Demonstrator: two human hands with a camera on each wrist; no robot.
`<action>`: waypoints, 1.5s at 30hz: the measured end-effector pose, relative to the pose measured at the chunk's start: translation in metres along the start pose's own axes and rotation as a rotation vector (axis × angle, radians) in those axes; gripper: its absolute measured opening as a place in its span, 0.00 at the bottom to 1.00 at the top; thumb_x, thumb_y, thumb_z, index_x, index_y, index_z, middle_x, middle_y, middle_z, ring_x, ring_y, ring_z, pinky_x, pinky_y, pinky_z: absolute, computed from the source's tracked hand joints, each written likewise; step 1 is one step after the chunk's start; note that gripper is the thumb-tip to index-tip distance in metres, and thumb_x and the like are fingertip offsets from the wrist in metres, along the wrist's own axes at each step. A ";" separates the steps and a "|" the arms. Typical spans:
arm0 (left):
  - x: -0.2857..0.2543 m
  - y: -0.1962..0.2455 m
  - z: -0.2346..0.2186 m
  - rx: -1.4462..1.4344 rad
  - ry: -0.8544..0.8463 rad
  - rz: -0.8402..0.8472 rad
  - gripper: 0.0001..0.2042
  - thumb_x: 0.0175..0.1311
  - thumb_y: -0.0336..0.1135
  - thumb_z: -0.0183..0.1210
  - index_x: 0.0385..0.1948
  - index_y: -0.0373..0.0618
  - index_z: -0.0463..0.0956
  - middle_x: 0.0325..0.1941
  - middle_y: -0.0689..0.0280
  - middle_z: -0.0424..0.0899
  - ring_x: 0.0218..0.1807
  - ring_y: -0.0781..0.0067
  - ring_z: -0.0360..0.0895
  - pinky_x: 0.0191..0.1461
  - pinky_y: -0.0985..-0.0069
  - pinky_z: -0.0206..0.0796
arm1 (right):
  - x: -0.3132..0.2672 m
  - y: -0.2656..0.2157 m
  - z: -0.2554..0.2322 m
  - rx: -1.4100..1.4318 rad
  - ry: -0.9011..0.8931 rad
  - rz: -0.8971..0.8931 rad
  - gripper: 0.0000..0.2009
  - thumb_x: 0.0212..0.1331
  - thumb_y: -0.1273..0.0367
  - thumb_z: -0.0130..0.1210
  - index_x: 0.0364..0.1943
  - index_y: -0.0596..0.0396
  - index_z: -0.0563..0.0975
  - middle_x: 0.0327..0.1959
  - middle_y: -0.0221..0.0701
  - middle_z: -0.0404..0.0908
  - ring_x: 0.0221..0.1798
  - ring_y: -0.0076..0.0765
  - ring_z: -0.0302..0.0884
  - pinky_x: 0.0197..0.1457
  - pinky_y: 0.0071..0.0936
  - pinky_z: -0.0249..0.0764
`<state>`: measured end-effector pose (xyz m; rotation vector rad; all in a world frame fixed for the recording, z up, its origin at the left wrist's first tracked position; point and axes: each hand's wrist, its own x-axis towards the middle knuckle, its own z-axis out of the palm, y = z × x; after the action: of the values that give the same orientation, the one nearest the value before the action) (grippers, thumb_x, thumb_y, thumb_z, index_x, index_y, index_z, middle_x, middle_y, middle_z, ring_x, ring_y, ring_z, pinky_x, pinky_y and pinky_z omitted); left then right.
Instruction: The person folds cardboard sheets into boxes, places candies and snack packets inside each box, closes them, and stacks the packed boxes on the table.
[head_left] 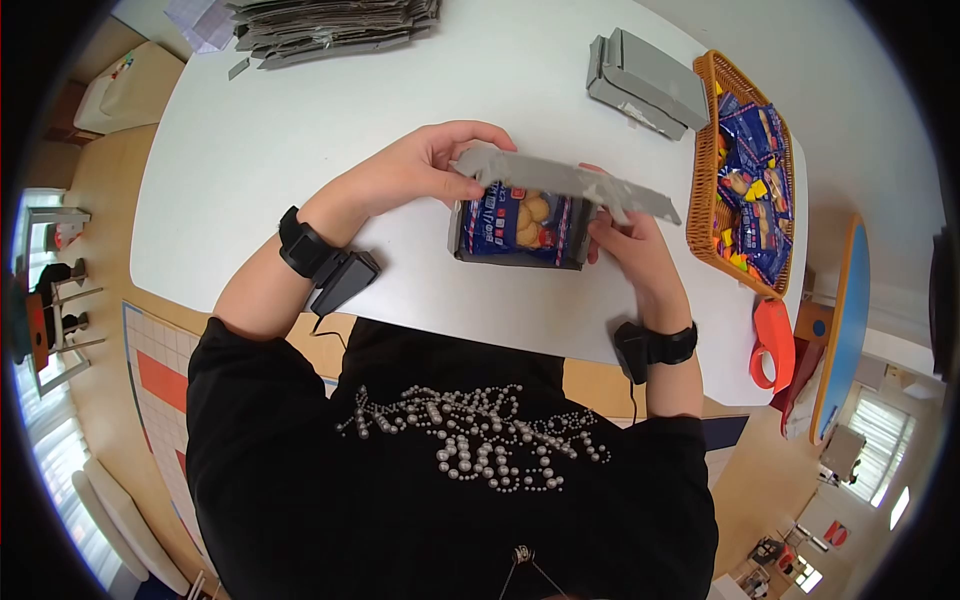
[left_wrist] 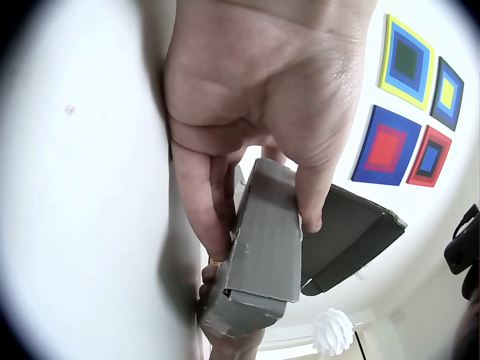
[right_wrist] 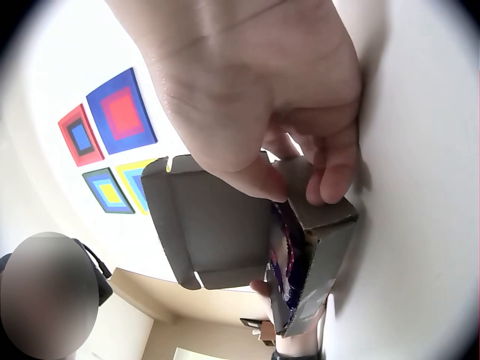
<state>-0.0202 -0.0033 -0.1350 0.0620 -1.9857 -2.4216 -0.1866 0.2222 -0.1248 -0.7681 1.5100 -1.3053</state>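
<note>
A grey cardboard box (head_left: 583,263) sits on the table in front of the person, its lid (head_left: 590,184) raised at the far side. Inside lies a blue snack packet (head_left: 520,222) with round biscuits pictured on it. The left hand (head_left: 430,168) grips the box at its left end; in the left wrist view, the thumb and fingers straddle the grey side wall (left_wrist: 262,244). At the opposite end, the right hand (head_left: 632,250) holds the box, its thumb by the lid and its fingers along the side (right_wrist: 328,214). Part of the packet (right_wrist: 291,251) shows beneath the raised lid in the right wrist view.
A wicker basket (head_left: 706,160) of similar blue packets stands at the right. Beside it are grey boxes (head_left: 650,80). Flattened grey cardboard (head_left: 335,28) is stacked at the far left. A red tape dispenser (head_left: 773,340) lies at the right table edge.
</note>
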 end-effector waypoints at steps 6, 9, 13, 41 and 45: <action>0.000 0.003 -0.002 -0.061 -0.010 -0.079 0.23 0.51 0.30 0.61 0.50 0.42 0.67 0.46 0.67 0.76 0.47 0.79 0.72 0.52 0.80 0.64 | 0.000 -0.012 0.007 -0.026 0.045 0.002 0.26 0.52 0.83 0.45 0.59 0.57 0.62 0.29 0.27 0.72 0.24 0.19 0.70 0.28 0.18 0.69; -0.001 0.002 -0.002 -0.093 0.016 -0.080 0.22 0.54 0.31 0.58 0.52 0.43 0.66 0.47 0.67 0.75 0.47 0.80 0.73 0.52 0.82 0.65 | 0.002 -0.004 0.003 -0.010 0.017 -0.004 0.25 0.53 0.81 0.45 0.59 0.57 0.62 0.32 0.28 0.73 0.24 0.20 0.70 0.28 0.18 0.69; -0.002 0.002 0.000 -0.181 0.075 -0.093 0.19 0.61 0.33 0.52 0.54 0.42 0.65 0.46 0.64 0.77 0.44 0.77 0.77 0.46 0.80 0.72 | 0.004 0.003 -0.002 0.055 0.027 0.011 0.27 0.57 0.76 0.45 0.63 0.55 0.54 0.38 0.33 0.73 0.23 0.21 0.70 0.27 0.18 0.70; 0.005 -0.006 -0.013 -0.560 0.084 -0.175 0.14 0.69 0.35 0.40 0.53 0.43 0.64 0.43 0.66 0.77 0.35 0.80 0.78 0.38 0.78 0.76 | 0.006 0.019 -0.013 0.237 0.025 -0.090 0.28 0.62 0.73 0.43 0.66 0.50 0.47 0.46 0.37 0.69 0.29 0.24 0.72 0.30 0.22 0.76; 0.004 -0.010 -0.016 -0.590 0.150 -0.186 0.14 0.69 0.34 0.41 0.52 0.42 0.65 0.44 0.65 0.77 0.37 0.80 0.78 0.40 0.79 0.75 | 0.004 0.019 -0.011 0.229 0.055 -0.115 0.28 0.63 0.72 0.42 0.66 0.50 0.46 0.42 0.35 0.70 0.28 0.24 0.73 0.29 0.22 0.75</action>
<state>-0.0238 -0.0172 -0.1479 0.4190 -1.1912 -2.9066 -0.1957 0.2267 -0.1446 -0.6839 1.3452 -1.5657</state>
